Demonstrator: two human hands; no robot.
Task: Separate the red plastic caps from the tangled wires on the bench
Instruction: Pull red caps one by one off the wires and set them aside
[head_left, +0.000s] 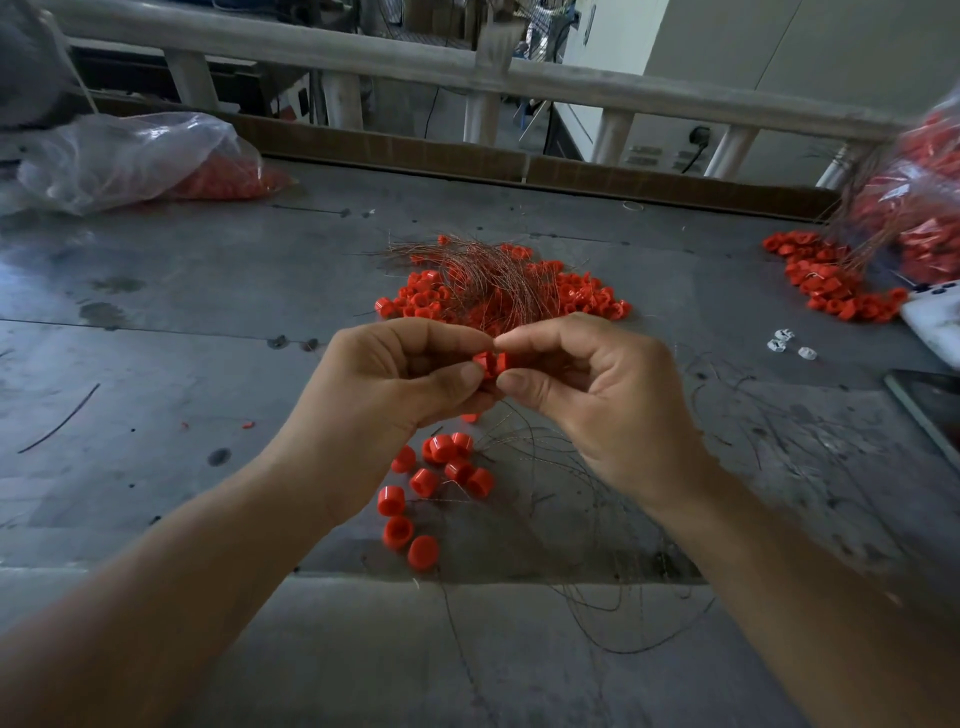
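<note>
Far to the L of the hands, a clear plastic bag (130, 156) w/ red caps inside is seen lying on the grey bench (156, 364), and nearer, also L of the L hand, a short dark wire scrap (62, 415) is laid flat. The L hand (395, 384) is held above the bench w/ fingers curled, thumb & forefinger pinched on a red cap (485, 362). The same cap is pinched from the other side by the R hand (597, 395), thumb & forefinger closed on it, other fingers curled in. Whether a wire is attached to that cap can't be told. Just beyond the hands, btwn them, a heap of red caps (426, 301) is topped by a tangle of thin coppery wires (488, 275). Below the hands, nearer the body, approx a dozen loose caps (431, 483) are scattered on the bench, apart from the heap. Under & to the R of the R hand, thin loose wires (597, 587) are spread over the surface. Further R, a few small white bits (784, 343) are seen, then a second spread of caps (831, 286) lying beside another bag of red parts (924, 208) at the far R edge. A dark flat device (930, 405) is cut off by the frame edge.
</note>
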